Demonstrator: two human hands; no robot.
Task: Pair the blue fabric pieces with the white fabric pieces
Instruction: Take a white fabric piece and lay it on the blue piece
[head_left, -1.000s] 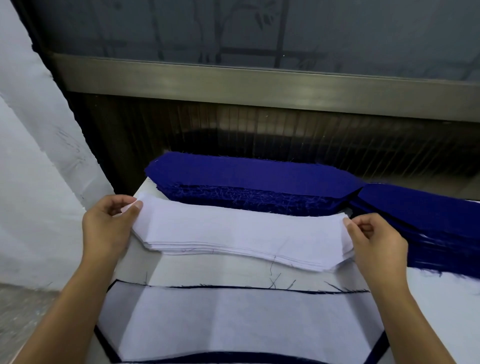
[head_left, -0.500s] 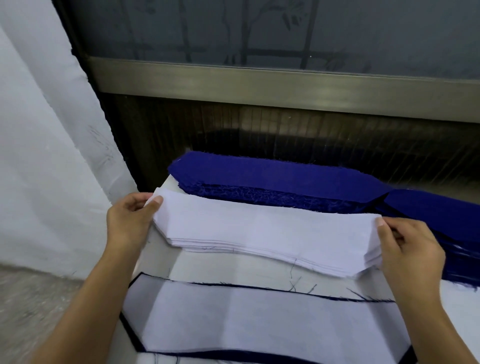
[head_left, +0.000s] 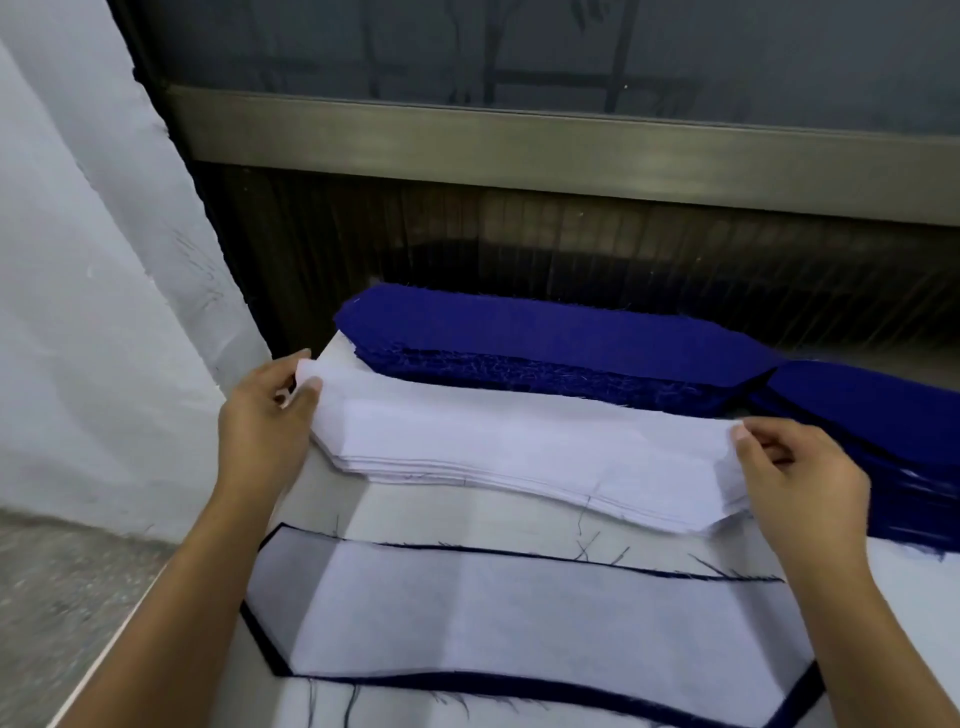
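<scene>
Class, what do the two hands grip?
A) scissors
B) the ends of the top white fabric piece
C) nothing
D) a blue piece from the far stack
B: the left hand and right hand each pinch an end of the top white fabric piece.

bare table strip (head_left: 467, 512) between white stack (head_left: 519, 447) and paired piece (head_left: 519, 613); blue stack (head_left: 550, 345) blocks behind.

There are two blue fabric stacks (head_left: 550, 338) (head_left: 878, 410), one white fabric stack (head_left: 519, 447) and one white-on-blue pair (head_left: 519, 623).
</scene>
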